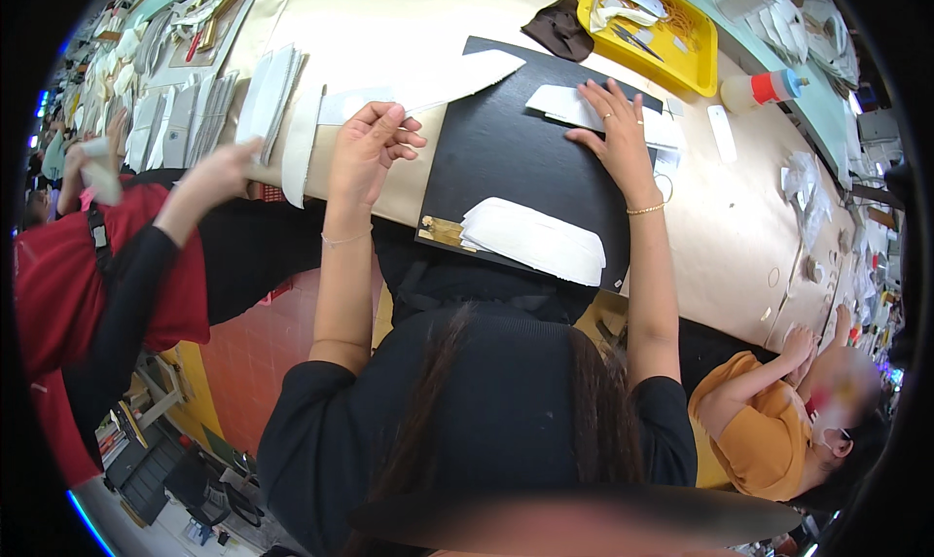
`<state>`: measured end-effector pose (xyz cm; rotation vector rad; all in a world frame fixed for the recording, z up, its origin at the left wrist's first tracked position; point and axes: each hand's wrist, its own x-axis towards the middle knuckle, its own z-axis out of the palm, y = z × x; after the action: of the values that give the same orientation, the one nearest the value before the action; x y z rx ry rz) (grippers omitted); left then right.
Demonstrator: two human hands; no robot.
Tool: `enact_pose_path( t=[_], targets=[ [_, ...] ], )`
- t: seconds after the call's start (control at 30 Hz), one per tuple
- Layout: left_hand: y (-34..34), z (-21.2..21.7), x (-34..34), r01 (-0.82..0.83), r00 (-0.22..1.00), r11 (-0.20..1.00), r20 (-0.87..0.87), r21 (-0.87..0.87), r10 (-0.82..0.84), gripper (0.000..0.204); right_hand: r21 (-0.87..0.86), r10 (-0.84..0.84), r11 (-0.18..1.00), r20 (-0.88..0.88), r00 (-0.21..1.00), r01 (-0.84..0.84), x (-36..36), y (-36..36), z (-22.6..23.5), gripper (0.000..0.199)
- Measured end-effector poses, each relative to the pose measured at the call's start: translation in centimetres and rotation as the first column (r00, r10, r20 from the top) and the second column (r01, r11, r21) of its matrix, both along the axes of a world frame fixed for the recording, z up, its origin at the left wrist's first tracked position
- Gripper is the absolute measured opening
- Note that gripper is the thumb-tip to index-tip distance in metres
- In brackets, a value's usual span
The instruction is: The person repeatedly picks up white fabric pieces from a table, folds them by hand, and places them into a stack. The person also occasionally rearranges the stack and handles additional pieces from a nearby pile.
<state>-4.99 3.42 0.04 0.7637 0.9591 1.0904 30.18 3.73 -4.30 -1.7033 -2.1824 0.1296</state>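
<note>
On a black board (496, 163) set at the near edge of a paper-covered table (715, 251), white pieces are lying in three places. Toward the far left corner, a long white piece (465, 78) is stretching across the board's edge, one side smoothly curved and its far tip slightly ragged. The left hand (375, 143) is curling its thumb and fingers beside this piece, hiding part of its near edge; I cannot tell whether they are pinching it. The right hand (615, 129) is resting open, fingers spread, over a flat white stack (556, 102) near the far right of the board, covering its middle. Close to the person's body, a fanned white pile (533, 236) is overlapping a tan strip (441, 229). Beyond the board, a dark brown cloth (560, 28) is lying crumpled beside a yellow tray (697, 69) that is holding tools and orange bands. A bottle (764, 90) with a red band is leaning outward in the view to the right. At left, a co-worker's blurred hand (226, 170) is reaching near upright white bundles (268, 95).
</note>
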Motion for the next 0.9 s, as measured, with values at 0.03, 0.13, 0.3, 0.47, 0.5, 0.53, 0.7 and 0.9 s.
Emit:
enact_pose_path(
  t=[0.03, 0.13, 0.3, 0.47, 0.5, 0.53, 0.7, 0.9],
  targets=[
    [-0.2, 0.4, 0.3, -0.002, 1.000, 0.999, -0.010, 0.033, 0.002, 0.018, 0.020, -0.020, 1.000, 0.063, 0.998, 0.018, -0.7, 0.3, 0.9, 0.072],
    [-1.4, 1.6, 1.5, -0.008, 1.000, 0.991, -0.007, 0.131, 0.008, 0.019, 0.139, 0.089, 0.988, -0.200, 0.976, -0.062, -3.8, 0.0, 4.1, 0.073],
    [-2.8, 3.4, 3.9, 0.016, 0.997, 0.980, 0.071, 0.197, -0.031, 0.019, 0.173, 0.287, 0.957, -0.670, 0.684, -0.232, -10.4, -2.9, 8.6, 0.034],
    [-4.4, 4.9, 6.1, 0.052, 0.997, 0.927, -0.070, 0.372, -0.028, 0.019, 0.095, 0.202, 0.962, -0.877, 0.437, -0.255, -13.1, -4.0, 10.3, 0.027],
    [-4.6, 5.2, 6.2, 0.085, 0.994, 0.911, -0.093, 0.404, -0.052, 0.017, 0.106, 0.192, 0.968, -0.898, 0.397, -0.228, -13.3, -4.1, 10.4, 0.023],
    [-4.8, 5.4, 6.4, 0.091, 0.994, 0.914, -0.092, 0.396, -0.059, 0.016, 0.055, 0.135, 0.971, -0.927, 0.349, -0.232, -13.1, -4.2, 10.5, 0.022],
    [-5.8, 6.0, 6.7, 0.098, 0.994, 0.902, -0.087, 0.420, -0.068, 0.011, -0.045, -0.039, 0.999, -0.985, 0.169, -0.028, -9.3, -3.7, 10.5, 0.019],
    [-6.6, 6.6, 7.4, 0.154, 0.980, 0.823, -0.191, 0.547, -0.056, 0.007, -0.098, -0.098, 0.995, -0.995, 0.002, 0.009, -5.2, -3.7, 10.3, 0.023]
  ],
)
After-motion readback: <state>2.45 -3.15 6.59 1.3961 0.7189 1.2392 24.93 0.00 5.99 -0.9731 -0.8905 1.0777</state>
